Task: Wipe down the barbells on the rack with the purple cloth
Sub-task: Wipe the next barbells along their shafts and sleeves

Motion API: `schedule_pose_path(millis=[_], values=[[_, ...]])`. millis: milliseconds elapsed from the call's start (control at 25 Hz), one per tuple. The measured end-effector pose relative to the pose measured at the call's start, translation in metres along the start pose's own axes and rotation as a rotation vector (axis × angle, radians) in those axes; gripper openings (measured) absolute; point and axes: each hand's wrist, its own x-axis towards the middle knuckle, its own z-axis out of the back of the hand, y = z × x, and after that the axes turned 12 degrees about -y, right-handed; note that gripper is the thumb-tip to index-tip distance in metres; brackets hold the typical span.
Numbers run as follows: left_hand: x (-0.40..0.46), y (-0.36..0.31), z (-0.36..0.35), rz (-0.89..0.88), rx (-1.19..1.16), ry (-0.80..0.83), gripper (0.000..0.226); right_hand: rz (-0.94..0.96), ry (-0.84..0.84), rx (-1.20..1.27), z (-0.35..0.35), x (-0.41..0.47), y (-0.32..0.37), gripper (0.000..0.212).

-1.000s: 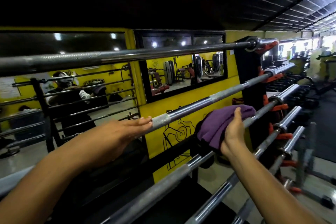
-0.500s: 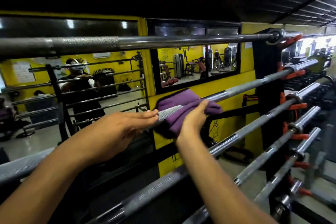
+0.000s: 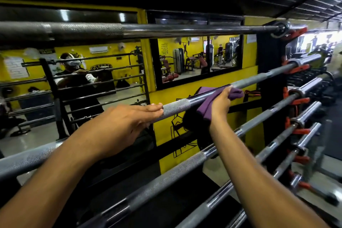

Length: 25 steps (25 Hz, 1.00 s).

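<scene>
The barbells are long round steel shafts, polished smooth between bands of rough diamond knurling, stacked in tiers on the black rack (image 3: 268, 98) with orange hooks, their long axes running from lower left up toward the right. On the second barbell (image 3: 249, 80) from the top, the right hand (image 3: 219, 106) grips the soft folded purple cloth (image 3: 209, 103) wrapped over the smooth section, while the left hand (image 3: 127, 122) rests flat, fingers straight, along the knurled stretch beside it.
</scene>
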Motion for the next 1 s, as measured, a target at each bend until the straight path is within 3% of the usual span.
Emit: schedule_pose_path(millis=[200,360,480,680,880,1000], values=[[0.0,-0.006,0.002,-0.016,0.035,-0.005,0.054,-0.022,0.224,-0.103,0.005,-0.072,-0.039,0.072],[-0.001,-0.009,0.002,-0.024,0.042,-0.026,0.06,0.046,0.156,-0.116,0.02,-0.037,-0.01,0.063],[-0.001,-0.012,0.003,-0.004,0.049,-0.011,0.062,-0.091,0.058,-0.006,0.02,0.015,0.02,0.067],[-0.003,-0.015,0.003,-0.008,0.095,-0.026,0.056,-0.12,0.236,-0.067,0.022,0.002,0.002,0.039],[0.0,-0.023,0.009,0.033,0.13,0.039,0.058,0.119,0.404,-0.374,0.048,-0.049,0.005,0.029],[0.0,-0.029,0.009,0.057,0.179,0.103,0.052,0.218,0.382,-0.418,0.079,-0.073,0.02,0.043]])
